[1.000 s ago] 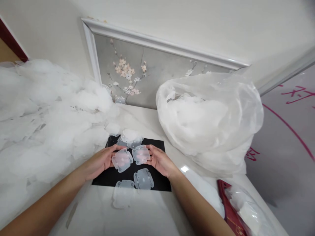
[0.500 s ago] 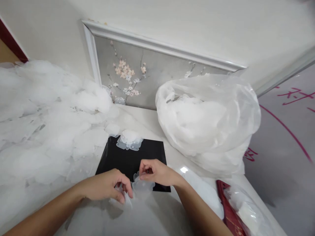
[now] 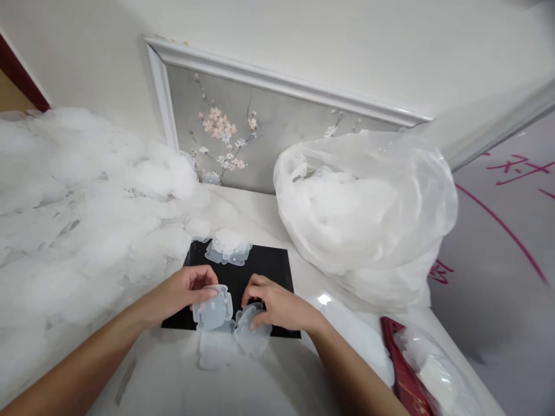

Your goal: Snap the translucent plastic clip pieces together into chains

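My left hand (image 3: 191, 292) pinches a translucent scalloped piece (image 3: 213, 309) between thumb and fingers, over the left front part of a black mat (image 3: 271, 268). My right hand (image 3: 271, 303) is closed on another translucent piece (image 3: 252, 330) at the mat's front edge, thumb on top. Below the left piece, one more translucent piece (image 3: 214, 349) lies partly on the white table. A small stack of such pieces (image 3: 228, 245) rests at the back of the mat.
A big heap of white translucent pieces (image 3: 87, 219) covers the left side. An open plastic bag (image 3: 368, 214) of white pieces stands back right. A red object (image 3: 403, 370) and a clear bag (image 3: 442, 370) lie front right.
My left hand has moved up and back over the mat with a piece now plainly in its fingers. The piece under my right hand has tilted, and the hand has shifted slightly.
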A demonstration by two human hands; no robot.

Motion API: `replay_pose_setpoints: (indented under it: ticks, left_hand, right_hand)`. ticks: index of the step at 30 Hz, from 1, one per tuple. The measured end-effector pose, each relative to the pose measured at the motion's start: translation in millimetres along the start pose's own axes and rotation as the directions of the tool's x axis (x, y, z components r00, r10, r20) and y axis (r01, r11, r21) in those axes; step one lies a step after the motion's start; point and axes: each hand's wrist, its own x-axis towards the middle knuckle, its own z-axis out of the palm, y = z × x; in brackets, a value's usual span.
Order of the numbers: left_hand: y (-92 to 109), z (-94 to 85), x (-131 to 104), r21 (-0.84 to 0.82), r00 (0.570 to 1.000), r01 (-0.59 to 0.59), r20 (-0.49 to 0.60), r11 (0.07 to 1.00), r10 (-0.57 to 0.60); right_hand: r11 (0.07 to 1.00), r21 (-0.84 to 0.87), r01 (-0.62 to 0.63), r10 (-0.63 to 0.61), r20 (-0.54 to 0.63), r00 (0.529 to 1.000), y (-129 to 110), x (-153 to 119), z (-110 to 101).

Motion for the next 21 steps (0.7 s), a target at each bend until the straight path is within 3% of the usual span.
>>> replay_pose_setpoints:
  ticks: [5,13,18,21]
  left_hand:
    - [3.2,1.6,-3.4,-0.035,0.999,0.017,0.029,0.999,-0.016]
    - [3.5,0.9,-1.7,-0.048,0.999,0.012,-0.044,0.999,-0.014]
    - [3.1,0.1,-0.8,-0.033,0.998,0.006,-0.064,0.999,-0.008]
    - [8.1,-1.1,-2.1,0.012,0.994,-0.023,-0.108,1.000,0.024]
  right_hand:
    - [0.996,-0.012,0.086,-0.086,-0.021,0.996,3.2,1.1,0.1]
    - [0.992,0.125,0.030,-0.027,-0.025,0.999,6.3,1.0,0.0]
    - [0.994,0.107,-0.015,0.018,-0.028,0.999,4.1,-1.7,-3.1]
    - [0.995,0.084,0.060,-0.052,-0.097,0.994,-4.5,-6.6,-9.6]
